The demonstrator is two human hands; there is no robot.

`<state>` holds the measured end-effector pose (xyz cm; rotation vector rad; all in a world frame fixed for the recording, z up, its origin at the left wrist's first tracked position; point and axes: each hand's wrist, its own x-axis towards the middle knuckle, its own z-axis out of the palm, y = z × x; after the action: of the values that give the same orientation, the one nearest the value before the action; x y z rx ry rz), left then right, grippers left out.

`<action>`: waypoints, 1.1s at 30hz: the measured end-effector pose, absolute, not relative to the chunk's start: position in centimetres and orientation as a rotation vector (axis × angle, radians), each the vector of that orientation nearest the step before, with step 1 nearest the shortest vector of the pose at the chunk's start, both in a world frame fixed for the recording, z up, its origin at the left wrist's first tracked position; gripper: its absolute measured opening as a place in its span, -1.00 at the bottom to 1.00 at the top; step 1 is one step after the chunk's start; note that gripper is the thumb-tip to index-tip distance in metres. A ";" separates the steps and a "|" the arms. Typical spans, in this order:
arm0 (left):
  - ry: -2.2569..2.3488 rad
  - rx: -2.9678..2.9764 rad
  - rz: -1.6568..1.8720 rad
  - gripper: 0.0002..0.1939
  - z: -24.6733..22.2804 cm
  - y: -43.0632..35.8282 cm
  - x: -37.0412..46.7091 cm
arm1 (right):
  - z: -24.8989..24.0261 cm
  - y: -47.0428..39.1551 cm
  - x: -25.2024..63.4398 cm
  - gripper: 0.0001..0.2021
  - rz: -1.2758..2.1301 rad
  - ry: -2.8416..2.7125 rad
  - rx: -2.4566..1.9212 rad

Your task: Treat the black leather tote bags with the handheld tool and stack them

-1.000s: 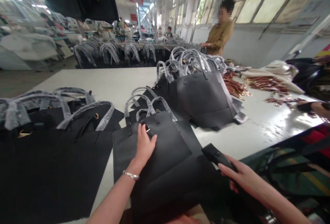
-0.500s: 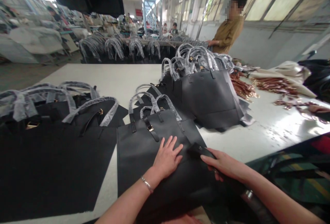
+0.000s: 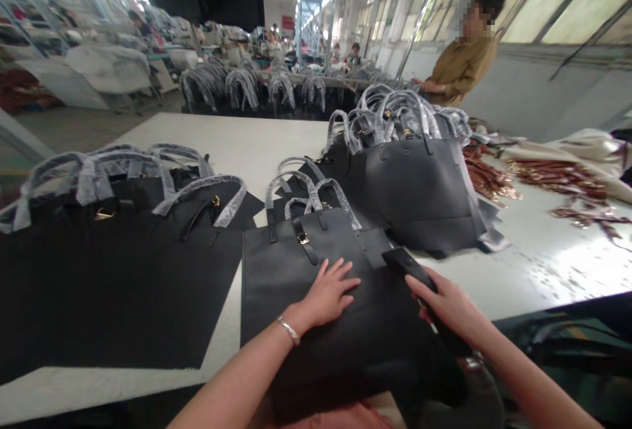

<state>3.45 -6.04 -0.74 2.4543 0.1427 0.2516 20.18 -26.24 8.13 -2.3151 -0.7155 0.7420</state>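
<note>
A black tote bag (image 3: 340,350) lies flat before me, its handles wrapped in clear plastic and a buckled strap near its top. My left hand (image 3: 332,294) rests on the bag's front with fingers spread, holding nothing. In my right hand (image 3: 447,301) is a black hand tool with a flat, wide head (image 3: 405,263), gripped by its handle over the bag's right side. Whether the head touches the leather I cannot tell. A thick cord or hose seems to trail from the tool beneath my right forearm.
More black bags (image 3: 113,291) lie at left, and a pile of bags (image 3: 415,192) stands behind to the right. Brown straps with metal clasps (image 3: 563,182) lie on the white table (image 3: 207,136). A person in a brown top (image 3: 464,67) stands at a rack of bags.
The view has swung slightly left, so things sit farther right. The tool has lifted a little toward the bag's upper right edge. My left hand stays flat on the bag.
</note>
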 end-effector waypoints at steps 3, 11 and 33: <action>0.359 2.218 0.425 -0.59 -0.4 -2.1 0.7 | 8.3 -28.2 20.6 -0.47 0.743 -0.718 -2.359; 1.551 2.503 0.235 -0.49 1.9 3.2 -7.9 | 4.9 -30.9 19.1 -0.20 0.959 -0.645 -2.438; 1.008 1.417 0.633 -0.47 7.9 5.0 -6.9 | 5.1 -29.5 14.4 -0.36 0.841 -0.884 -2.139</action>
<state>-6.94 4.96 7.95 1.4172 1.0081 0.6328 14.44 -29.52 5.07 -2.1395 -0.8845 0.8409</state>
